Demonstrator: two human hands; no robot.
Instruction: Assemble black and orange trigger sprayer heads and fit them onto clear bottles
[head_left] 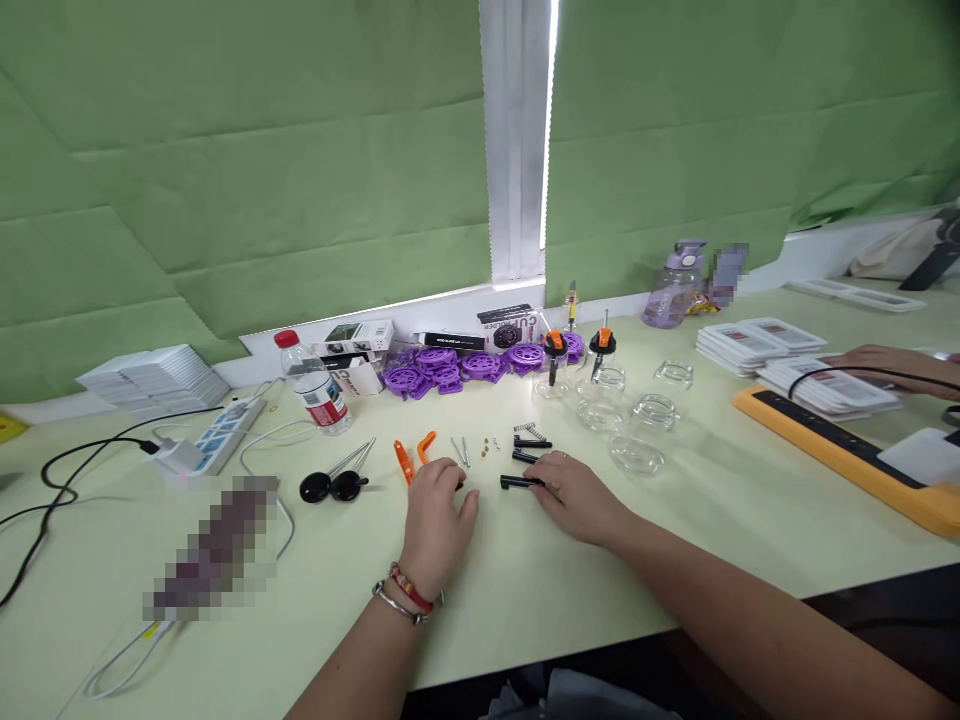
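Observation:
My left hand (436,520) rests low over the table, fingers curled down, with a dark bit showing at the fingertips that I cannot make out. Just beyond it lie orange plastic levers (404,462). The fingers of my right hand (581,497) close on the end of a short black plastic part (516,482). Another black part (532,442) lies behind that hand, beside thin metal springs (531,430). Between the hands, farther back, are metal pins (464,452) and tiny brass-coloured pieces (484,446). Two black round-ended metal rods (346,486) lie to the left.
Purple plastic parts (439,370) are piled at the back near small boxes (360,340). A water bottle (313,385) stands left. Glass jars (636,455) and orange-and-black tops (602,342) stand right. A yellow power strip (847,460) and another person's hand (892,368) are far right.

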